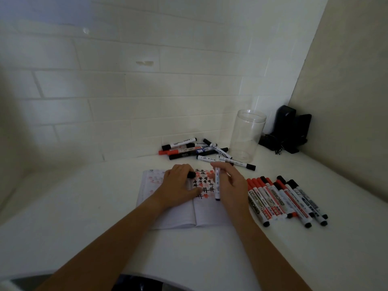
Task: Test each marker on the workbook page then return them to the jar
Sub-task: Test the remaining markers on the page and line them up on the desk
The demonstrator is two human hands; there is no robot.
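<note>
An open workbook (178, 215) lies on the white table, its right page covered with black and red hash marks (204, 185). My left hand (178, 185) rests on the page and holds a black cap (191, 174) in its fingers. My right hand (230, 185) grips a white marker (217, 183), tip down on the page. A clear empty jar (247, 135) stands upright behind the book. Several loose markers (195, 149) lie in a heap left of the jar. Another row of markers (285, 198) lies side by side right of the book.
A black device with a cable (290, 131) stands in the back right corner beside the jar. White tiled wall runs close behind the table; a beige wall closes the right side. The table's front edge curves near my body.
</note>
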